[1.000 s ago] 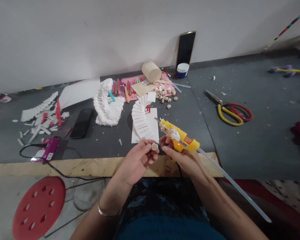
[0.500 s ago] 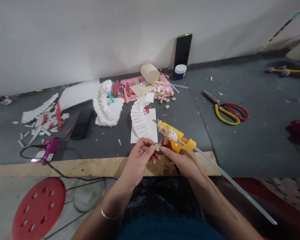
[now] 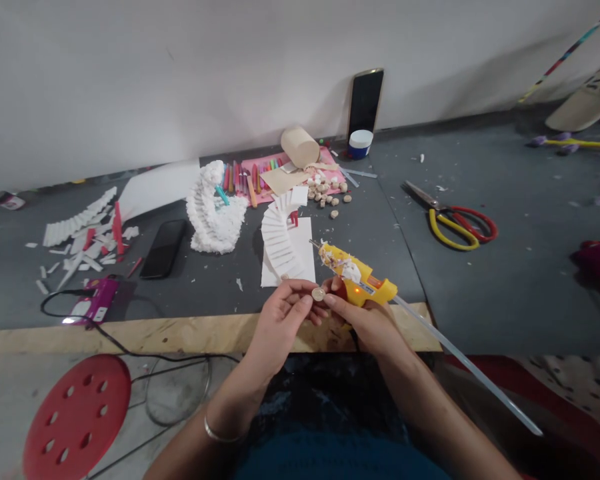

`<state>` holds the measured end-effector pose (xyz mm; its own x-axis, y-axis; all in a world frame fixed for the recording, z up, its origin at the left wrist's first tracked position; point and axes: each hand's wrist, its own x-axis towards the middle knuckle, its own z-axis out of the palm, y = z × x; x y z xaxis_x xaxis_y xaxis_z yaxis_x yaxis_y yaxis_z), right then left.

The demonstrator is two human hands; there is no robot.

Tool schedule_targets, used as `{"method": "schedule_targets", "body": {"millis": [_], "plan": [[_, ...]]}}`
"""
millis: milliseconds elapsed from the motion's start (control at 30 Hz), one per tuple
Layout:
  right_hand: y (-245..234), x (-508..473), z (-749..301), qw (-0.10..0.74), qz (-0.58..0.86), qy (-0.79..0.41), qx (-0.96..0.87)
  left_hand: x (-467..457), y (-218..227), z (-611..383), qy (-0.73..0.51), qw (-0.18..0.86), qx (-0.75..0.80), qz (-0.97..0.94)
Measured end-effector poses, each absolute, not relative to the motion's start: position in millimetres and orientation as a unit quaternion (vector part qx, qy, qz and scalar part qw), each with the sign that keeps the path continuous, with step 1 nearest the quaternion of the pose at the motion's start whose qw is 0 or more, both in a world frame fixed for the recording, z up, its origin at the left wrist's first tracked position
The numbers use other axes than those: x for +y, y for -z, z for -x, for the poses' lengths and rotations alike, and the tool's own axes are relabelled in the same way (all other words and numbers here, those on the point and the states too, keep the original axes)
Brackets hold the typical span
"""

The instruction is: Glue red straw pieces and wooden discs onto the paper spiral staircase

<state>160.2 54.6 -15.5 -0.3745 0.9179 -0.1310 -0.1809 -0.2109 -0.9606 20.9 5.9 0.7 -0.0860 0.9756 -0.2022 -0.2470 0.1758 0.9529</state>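
Between the fingertips of my left hand (image 3: 285, 313) is a small beige pebble-like piece (image 3: 319, 294), its flat face turned up. My right hand (image 3: 363, 317) is wrapped round a yellow glue gun (image 3: 355, 272) with an orange light glowing, while its thumb and finger touch the piece's right side. A long clear glue stick (image 3: 470, 367) sticks out of the gun's back. Just beyond my hands, a curved row of white steps (image 3: 280, 243) stands on a white board (image 3: 304, 257). Similar beige pieces (image 3: 325, 193) lie in a pile behind it.
Left of the steps are a white textured model (image 3: 213, 213), a black phone (image 3: 163, 249), white and red scraps (image 3: 90, 247) and a purple power strip (image 3: 94, 300). Scissors (image 3: 450, 217) lie to the right. A second phone (image 3: 366, 100) leans on the wall behind a jar (image 3: 360, 143).
The beige piece has been turned so that its flat, pale face shows. Both hands and the glue gun have shifted slightly to the right.
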Motion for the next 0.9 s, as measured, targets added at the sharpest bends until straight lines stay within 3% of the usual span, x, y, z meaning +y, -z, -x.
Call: {"method": "schedule_targets", "body": {"millis": [167,633,900], "plan": [[15.3,52.5,-159.0,0.408,0.392,-0.722,-0.398,6.5,-3.8,-20.4,-0.538,0.511,0.529,-0.413],[17.4,50.4,-157.8,0.382,0.429,-0.703,-0.419,5.1,-8.8,-13.8,-0.475,0.362,0.595,-0.538],[17.5,52.3,-154.5,0.389,0.420,-0.702,-0.425,6.2,-9.2,-14.9,-0.483,0.355,0.603,-0.526]]}}
